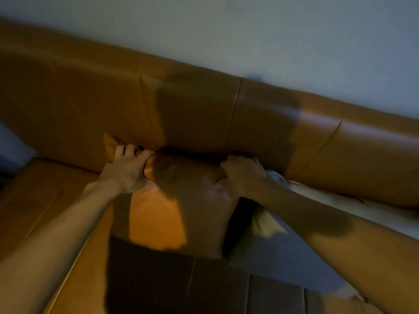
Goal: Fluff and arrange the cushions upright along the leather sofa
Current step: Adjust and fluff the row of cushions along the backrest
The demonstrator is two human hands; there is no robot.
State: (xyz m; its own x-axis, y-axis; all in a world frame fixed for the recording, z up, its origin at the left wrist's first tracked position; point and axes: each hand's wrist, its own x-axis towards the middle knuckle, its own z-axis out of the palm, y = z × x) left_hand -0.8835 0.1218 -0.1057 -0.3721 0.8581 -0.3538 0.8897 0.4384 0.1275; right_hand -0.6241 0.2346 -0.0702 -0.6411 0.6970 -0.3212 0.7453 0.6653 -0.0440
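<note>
A tan leather cushion (pixel 181 207) stands on the seat of the tan leather sofa (pixel 79 98), leaning toward the backrest. My left hand (pixel 127 168) grips its top left corner, which bunches up above the fist. At the top right corner, my right hand (pixel 243 172) clenches the leather. Half of the cushion lies in my shadow. A pale grey cushion (pixel 272 225) lies flat just right of the tan one, partly under my right forearm.
A plain pale wall (pixel 249 30) runs behind the backrest. The sofa seat (pixel 45 196) stretches to the left of the cushion. A dark gap shows between the two cushions. The sofa's left end meets a dim floor area (pixel 11 150).
</note>
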